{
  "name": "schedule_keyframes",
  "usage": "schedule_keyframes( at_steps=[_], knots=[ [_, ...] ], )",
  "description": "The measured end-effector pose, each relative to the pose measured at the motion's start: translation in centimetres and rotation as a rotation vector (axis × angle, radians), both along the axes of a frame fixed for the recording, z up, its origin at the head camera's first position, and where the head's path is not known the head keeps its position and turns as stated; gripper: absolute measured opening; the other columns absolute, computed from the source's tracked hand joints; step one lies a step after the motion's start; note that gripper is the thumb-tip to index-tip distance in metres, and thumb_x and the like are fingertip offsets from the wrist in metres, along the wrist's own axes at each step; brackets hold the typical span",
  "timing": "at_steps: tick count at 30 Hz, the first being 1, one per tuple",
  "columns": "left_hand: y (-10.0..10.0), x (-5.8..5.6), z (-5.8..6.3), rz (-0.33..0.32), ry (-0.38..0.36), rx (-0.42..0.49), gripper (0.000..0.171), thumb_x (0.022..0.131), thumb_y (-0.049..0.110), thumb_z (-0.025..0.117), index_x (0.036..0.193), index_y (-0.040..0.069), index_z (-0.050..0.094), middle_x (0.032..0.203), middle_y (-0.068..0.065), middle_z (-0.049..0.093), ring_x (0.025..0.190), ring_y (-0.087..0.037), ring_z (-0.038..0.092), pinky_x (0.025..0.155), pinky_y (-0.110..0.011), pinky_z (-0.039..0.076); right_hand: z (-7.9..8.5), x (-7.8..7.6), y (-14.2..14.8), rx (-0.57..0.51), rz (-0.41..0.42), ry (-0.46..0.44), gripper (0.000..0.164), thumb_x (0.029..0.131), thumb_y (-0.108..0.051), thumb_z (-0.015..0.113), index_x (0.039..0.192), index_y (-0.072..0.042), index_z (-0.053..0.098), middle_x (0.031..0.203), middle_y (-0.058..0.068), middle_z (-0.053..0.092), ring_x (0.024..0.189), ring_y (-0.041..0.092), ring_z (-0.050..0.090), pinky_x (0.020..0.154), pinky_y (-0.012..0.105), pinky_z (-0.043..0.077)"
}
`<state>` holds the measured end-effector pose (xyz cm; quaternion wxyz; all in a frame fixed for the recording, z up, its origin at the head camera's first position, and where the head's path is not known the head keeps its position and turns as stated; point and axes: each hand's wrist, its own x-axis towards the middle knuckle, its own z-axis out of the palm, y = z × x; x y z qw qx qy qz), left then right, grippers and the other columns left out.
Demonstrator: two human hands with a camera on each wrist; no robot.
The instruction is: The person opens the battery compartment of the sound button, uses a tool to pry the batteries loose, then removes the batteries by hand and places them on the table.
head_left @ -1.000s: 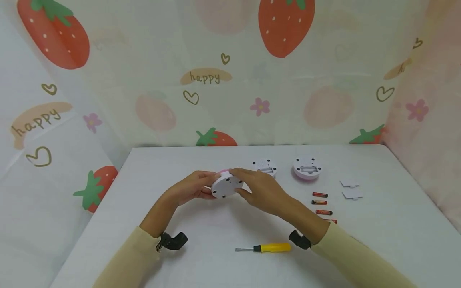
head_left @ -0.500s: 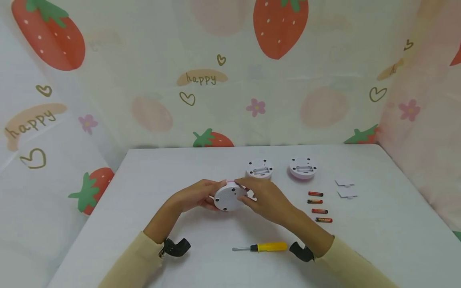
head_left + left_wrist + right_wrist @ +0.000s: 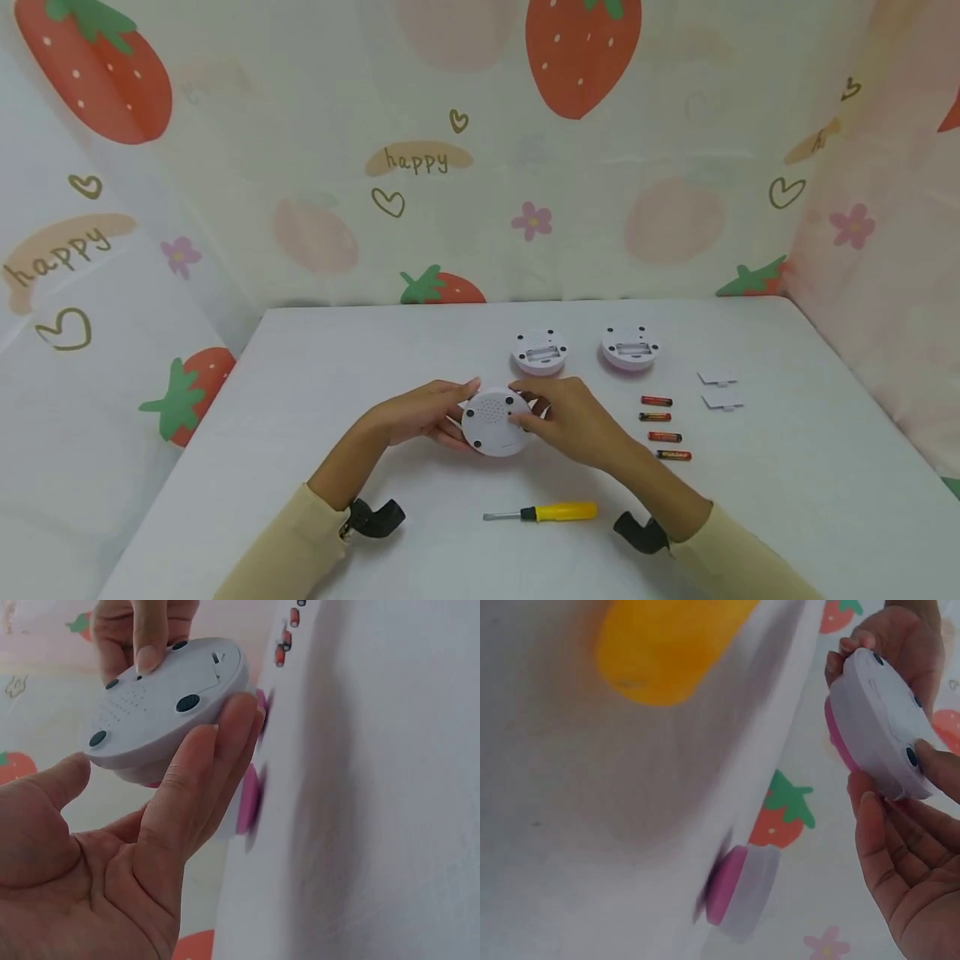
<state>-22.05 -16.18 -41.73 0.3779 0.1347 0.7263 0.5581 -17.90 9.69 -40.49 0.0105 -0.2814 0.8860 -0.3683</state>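
Observation:
Both hands hold a round white device (image 3: 495, 433) above the table, its underside facing up. That face has dark rubber feet, a patch of small holes and, in the left wrist view, a closed battery cover (image 3: 196, 684); pink shows on its other side. My left hand (image 3: 423, 414) grips the left edge, thumb at the rim and fingers beneath. My right hand (image 3: 573, 419) pinches the right side, its thumb pressed on the underside near a foot. Beyond the hands two similar devices, one nearer the middle (image 3: 540, 362) and one to the right (image 3: 630, 358), show open battery bays.
A yellow-handled screwdriver (image 3: 562, 512) lies in front of the hands. To the right, several red batteries (image 3: 656, 417) lie in a column, with two white battery covers (image 3: 722, 402) farther right. A strawberry-patterned curtain (image 3: 450, 233) stands behind the table.
Both hands have lowered the device and brought it a little to the right. Its underside has turned to face the head camera more fully, and the two devices behind are now uncovered.

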Motion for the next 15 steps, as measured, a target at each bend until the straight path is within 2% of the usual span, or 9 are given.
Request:
schedule_keyframes(
  at_steps=[3,8,12,15],
  knots=[
    [0.2,0.2,0.0,-0.011,-0.011,0.004,0.060,0.108,0.051,0.039,0.138,0.002,0.054,0.112,-0.017,0.073,0.090,-0.028,0.075,0.076,-0.032,0.062,-0.5,-0.2,0.5,-0.017,-0.025,-0.035,0.043,0.091,-0.017,0.078,0.132,-0.007,0.067,0.099,0.001,0.075,0.075,0.011,0.062,0.063,0.022,0.056],
    [0.4,0.5,-0.2,0.015,-0.055,0.038,0.069,0.108,0.053,0.039,0.155,0.003,0.031,0.114,-0.020,0.070,0.095,-0.032,0.074,0.078,-0.035,0.062,-1.0,-0.5,1.1,-0.041,-0.081,-0.099,0.046,0.091,-0.020,0.079,0.133,-0.009,0.067,0.102,0.003,0.075,0.076,0.013,0.062,0.064,0.024,0.056],
    [0.4,0.5,-0.8,0.044,-0.071,0.050,0.073,0.106,0.052,0.044,0.158,0.003,0.025,0.113,-0.020,0.070,0.096,-0.033,0.074,0.078,-0.036,0.062,-1.5,-0.7,1.4,-0.106,-0.135,-0.246,0.046,0.090,-0.023,0.079,0.132,-0.007,0.067,0.105,0.006,0.074,0.084,0.016,0.067,0.070,0.027,0.059],
    [0.4,0.5,-1.5,0.038,-0.058,0.052,0.073,0.105,0.050,0.048,0.157,0.003,0.028,0.115,-0.020,0.070,0.097,-0.032,0.074,0.080,-0.038,0.061,-1.9,-1.0,1.6,-0.147,-0.171,-0.373,0.048,0.090,-0.024,0.079,0.132,-0.004,0.066,0.100,0.006,0.074,0.081,0.018,0.070,0.070,0.031,0.060]
  ],
)
